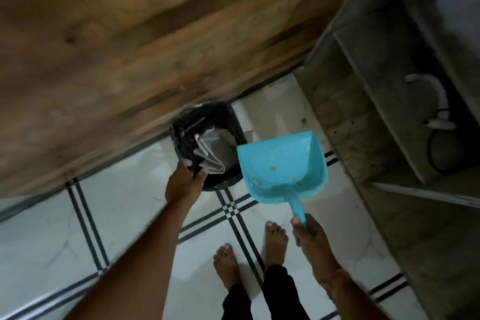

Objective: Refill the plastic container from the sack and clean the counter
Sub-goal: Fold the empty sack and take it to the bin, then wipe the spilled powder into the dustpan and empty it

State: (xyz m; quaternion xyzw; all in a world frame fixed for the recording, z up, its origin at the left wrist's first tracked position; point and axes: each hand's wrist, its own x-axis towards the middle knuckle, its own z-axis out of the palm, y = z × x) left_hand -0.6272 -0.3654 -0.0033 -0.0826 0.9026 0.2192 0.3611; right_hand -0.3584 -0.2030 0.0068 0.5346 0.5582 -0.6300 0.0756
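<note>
The bin (179,138) is being gripped at its rim by the left hand (183,184), the almost empty dustpan (281,161) is being grasped by the fingers of the right hand (311,236); cleaning is seemingly being finished.

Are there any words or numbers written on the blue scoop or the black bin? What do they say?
None can be read.
The blue dustpan in the right hand is plain, with only small brown specks.
The black bin, held at its rim by the left hand, shows no label.
The folded grey sheet inside it looks blank, though the picture is blurred.
</note>
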